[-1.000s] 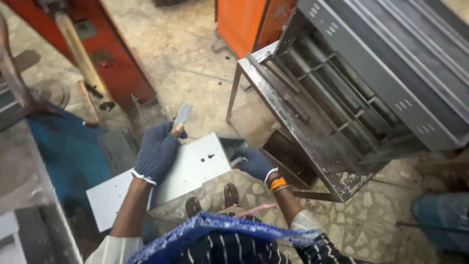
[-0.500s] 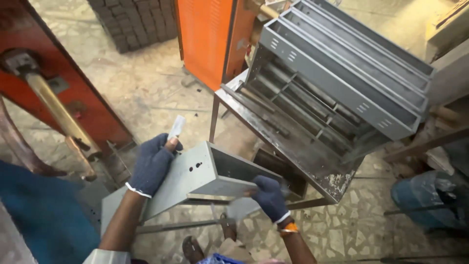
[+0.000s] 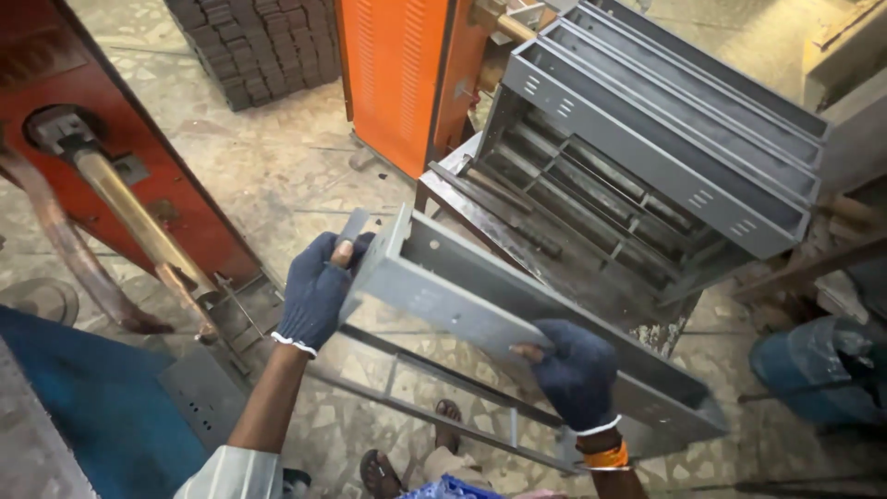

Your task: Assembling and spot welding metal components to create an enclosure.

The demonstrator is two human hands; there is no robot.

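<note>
Long grey folded sheet-metal channel (image 3: 517, 323): hanging tilted above the tiled floor, just in front of the dark metal rack (image 3: 554, 249) that is holding stacked grey channels (image 3: 665, 139). Left hand (image 3: 319, 291), blue-gloved, is clamping the channel's near end; right hand (image 3: 577, 370), gloved, is gripping its lower edge. Far end is running partly behind the wrist; fingertips hidden.

stone-chip floor (image 3: 277, 157), orange cabinet (image 3: 397, 74), metal rack (image 3: 480, 199)

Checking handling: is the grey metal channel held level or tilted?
Tilted: the grey metal channel slopes down from the left hand to the right hand.
</note>
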